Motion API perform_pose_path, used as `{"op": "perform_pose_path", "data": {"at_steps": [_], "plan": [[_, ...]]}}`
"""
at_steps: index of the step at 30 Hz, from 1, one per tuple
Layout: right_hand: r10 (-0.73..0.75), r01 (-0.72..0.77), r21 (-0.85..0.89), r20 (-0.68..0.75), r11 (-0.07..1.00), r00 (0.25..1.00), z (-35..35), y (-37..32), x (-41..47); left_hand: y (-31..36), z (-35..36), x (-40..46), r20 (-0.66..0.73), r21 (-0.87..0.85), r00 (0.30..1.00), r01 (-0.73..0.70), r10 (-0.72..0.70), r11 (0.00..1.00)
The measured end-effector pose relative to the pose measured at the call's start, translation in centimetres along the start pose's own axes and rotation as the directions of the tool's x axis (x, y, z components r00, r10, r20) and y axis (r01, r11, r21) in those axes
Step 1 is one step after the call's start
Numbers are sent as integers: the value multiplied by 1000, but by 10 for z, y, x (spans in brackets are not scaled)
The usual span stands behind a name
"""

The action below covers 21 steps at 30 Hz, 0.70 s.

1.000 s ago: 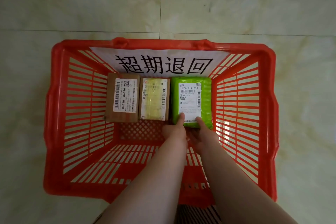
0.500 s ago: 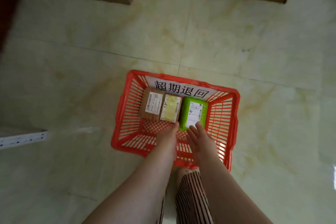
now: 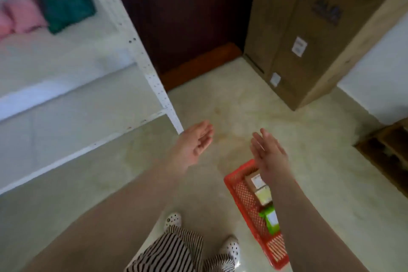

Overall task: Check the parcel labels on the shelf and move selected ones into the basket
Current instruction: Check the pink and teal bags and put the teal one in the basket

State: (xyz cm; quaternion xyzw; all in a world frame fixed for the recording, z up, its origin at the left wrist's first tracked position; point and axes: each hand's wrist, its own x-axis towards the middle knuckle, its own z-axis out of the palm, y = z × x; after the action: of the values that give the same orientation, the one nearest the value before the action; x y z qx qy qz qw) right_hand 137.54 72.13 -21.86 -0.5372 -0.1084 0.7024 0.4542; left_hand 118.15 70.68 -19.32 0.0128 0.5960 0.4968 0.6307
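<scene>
Both hands are released and hold nothing: left hand (image 3: pixel 194 146) and right hand (image 3: pixel 268 157), fingers relaxed. Red basket (image 3: pixel 247 201) on floor w/ brown parcel (image 3: pixel 254 180), yellow parcel (image 3: pixel 263 195) & green parcel (image 3: pixel 270 219) inside

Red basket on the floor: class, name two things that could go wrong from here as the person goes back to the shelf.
1. The red basket sits on the floor close to the person's feet; stepping back could trip on it.
2. The shelf parcels appear blurred, so a label might be misread. Both hands, left hand and right hand, are empty.

Head cam, standing height, looks fwd-down over floor (image 3: pixel 220 104), shelf (image 3: pixel 154 77) at left.
</scene>
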Motion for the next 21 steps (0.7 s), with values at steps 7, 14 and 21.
{"op": "perform_pose_path", "data": {"at_steps": [7, 14, 21], "plan": [[71, -1, -211, 328, 978, 942, 209, 36, -53, 129, -141, -74, -123, -333, 969, -242, 213, 911], [202, -36, -310, 522, 950, 829, 407, 160, -119, 238, -318, -112, -242, -426, 916, -396, 319, 814], [213, -14, -348, 541, 937, 814, 558, 253, -163, 336, -447, -126, -263, -414, 897, -437, 354, 799]]}}
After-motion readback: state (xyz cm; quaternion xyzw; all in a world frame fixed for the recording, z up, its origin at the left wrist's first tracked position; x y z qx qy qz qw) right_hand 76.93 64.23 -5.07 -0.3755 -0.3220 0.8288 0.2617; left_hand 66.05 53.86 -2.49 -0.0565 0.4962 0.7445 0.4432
